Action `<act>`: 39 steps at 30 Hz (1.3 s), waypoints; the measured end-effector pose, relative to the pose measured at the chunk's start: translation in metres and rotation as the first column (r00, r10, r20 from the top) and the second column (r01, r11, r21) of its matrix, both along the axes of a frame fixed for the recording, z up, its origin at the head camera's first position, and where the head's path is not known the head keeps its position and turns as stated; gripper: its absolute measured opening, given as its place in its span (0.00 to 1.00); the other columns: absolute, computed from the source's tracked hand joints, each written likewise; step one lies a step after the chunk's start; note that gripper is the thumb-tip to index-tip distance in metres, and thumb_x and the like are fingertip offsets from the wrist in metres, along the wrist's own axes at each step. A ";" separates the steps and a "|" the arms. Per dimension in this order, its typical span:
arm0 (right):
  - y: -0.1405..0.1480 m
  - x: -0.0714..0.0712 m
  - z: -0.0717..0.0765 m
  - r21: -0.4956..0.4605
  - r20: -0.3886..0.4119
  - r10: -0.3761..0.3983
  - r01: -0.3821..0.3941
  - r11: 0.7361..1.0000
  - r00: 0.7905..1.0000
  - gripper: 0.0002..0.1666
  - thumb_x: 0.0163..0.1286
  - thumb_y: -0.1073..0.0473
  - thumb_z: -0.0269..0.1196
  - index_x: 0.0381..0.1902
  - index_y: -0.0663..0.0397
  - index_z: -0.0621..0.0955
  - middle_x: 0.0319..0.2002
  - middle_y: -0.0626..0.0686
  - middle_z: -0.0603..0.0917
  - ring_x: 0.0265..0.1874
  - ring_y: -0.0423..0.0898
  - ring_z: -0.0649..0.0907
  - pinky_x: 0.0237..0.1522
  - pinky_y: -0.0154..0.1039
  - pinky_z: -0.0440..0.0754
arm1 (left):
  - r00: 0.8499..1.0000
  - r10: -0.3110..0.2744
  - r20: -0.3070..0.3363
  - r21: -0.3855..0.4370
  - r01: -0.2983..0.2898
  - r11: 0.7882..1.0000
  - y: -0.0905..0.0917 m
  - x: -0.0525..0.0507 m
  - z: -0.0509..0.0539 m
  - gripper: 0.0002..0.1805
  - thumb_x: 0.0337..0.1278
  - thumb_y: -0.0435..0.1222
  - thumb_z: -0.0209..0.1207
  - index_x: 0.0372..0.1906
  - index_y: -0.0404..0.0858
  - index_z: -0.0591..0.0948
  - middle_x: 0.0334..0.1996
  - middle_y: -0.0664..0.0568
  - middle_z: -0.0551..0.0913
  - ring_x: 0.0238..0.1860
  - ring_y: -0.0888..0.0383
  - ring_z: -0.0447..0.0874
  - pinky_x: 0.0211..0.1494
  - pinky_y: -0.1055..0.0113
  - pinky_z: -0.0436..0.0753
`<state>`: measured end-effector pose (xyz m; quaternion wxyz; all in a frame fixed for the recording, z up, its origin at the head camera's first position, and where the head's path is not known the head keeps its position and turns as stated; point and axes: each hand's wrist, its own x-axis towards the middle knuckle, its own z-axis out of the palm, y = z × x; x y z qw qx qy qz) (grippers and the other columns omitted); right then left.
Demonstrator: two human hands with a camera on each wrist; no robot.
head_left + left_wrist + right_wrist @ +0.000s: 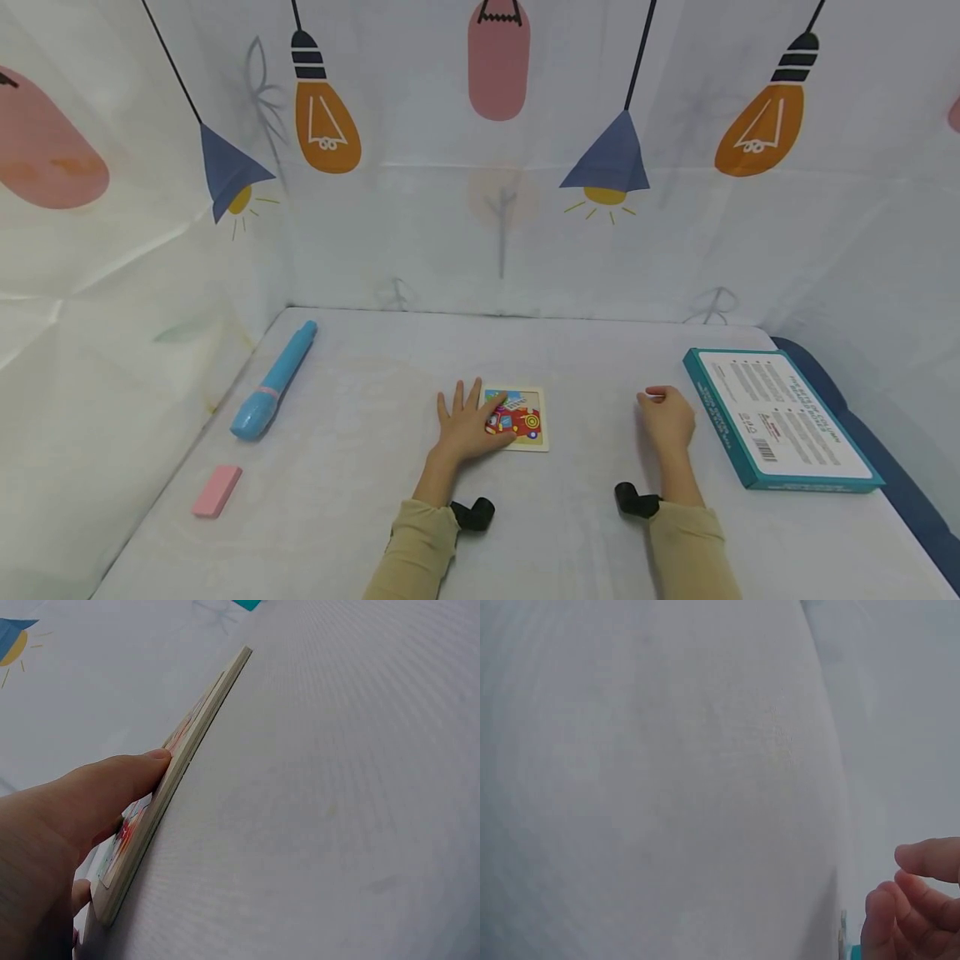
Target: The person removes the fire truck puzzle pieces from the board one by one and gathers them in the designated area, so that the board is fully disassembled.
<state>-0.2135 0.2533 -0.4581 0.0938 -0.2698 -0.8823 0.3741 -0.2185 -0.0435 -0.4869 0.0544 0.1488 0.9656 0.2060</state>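
A small wooden picture puzzle (531, 422) with a red vehicle on it lies flat at the middle of the table. My left hand (468, 429) rests over its left side, fingers spread and straight, covering part of the picture. In the left wrist view, the thumb (127, 776) touches the top of the puzzle board (184, 765) near its edge. Off to the right, my right hand (667, 419) hovers by the table with loosely curled fingers. Nothing shows between its thumb and fingertips (881, 904) in the right wrist view.
A teal-edged box (783, 417) with a white printed face lies at the right. On the left are a blue microphone-shaped thing (273, 383) and a pink block (217, 492). White cloth walls (420, 225) with printed lamps enclose the table (337, 517).
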 end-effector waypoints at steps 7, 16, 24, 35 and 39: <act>-0.010 0.000 0.002 -0.032 -0.001 0.013 -0.013 0.999 1.000 0.17 0.67 0.58 0.54 0.48 0.67 0.75 0.39 0.65 0.77 0.37 0.58 0.75 0.37 0.47 0.74 | 1.000 -0.001 0.002 0.011 0.001 1.000 0.001 0.001 0.003 0.39 0.47 0.63 0.56 0.67 0.56 0.65 0.72 0.43 0.50 0.71 0.39 0.37 0.65 0.35 0.34; -0.024 0.000 0.004 -0.027 -0.046 0.038 -0.039 0.999 0.998 0.17 0.65 0.58 0.57 0.45 0.67 0.77 0.37 0.64 0.78 0.35 0.56 0.77 0.33 0.44 0.73 | 1.000 -0.003 0.012 0.013 0.003 1.000 0.002 0.003 0.005 0.40 0.48 0.63 0.56 0.68 0.54 0.64 0.72 0.44 0.50 0.71 0.39 0.37 0.65 0.36 0.34; -0.040 -0.004 0.003 -0.030 -0.068 0.080 -0.082 0.996 0.994 0.16 0.64 0.57 0.59 0.43 0.65 0.78 0.34 0.61 0.79 0.30 0.53 0.78 0.27 0.36 0.70 | 1.000 0.010 0.008 0.031 -0.010 0.999 0.002 0.002 0.005 0.48 0.46 0.62 0.57 0.71 0.46 0.57 0.72 0.44 0.50 0.72 0.40 0.38 0.65 0.37 0.34; -0.066 -0.007 0.000 -0.054 -0.090 0.136 -0.141 0.989 0.987 0.14 0.62 0.58 0.59 0.41 0.64 0.79 0.32 0.59 0.79 0.30 0.51 0.78 0.28 0.35 0.71 | 1.000 0.017 -0.006 0.045 -0.016 0.999 0.000 0.001 0.004 0.47 0.45 0.61 0.58 0.69 0.46 0.60 0.72 0.44 0.51 0.71 0.40 0.39 0.65 0.37 0.34; -0.076 -0.007 0.000 -0.065 -0.076 0.139 -0.144 0.987 0.987 0.14 0.62 0.58 0.59 0.41 0.63 0.79 0.32 0.59 0.79 0.30 0.51 0.78 0.29 0.37 0.71 | 1.000 0.019 -0.003 0.049 -0.019 0.999 0.000 0.002 0.002 0.45 0.45 0.61 0.59 0.68 0.45 0.62 0.71 0.44 0.51 0.71 0.40 0.39 0.65 0.37 0.34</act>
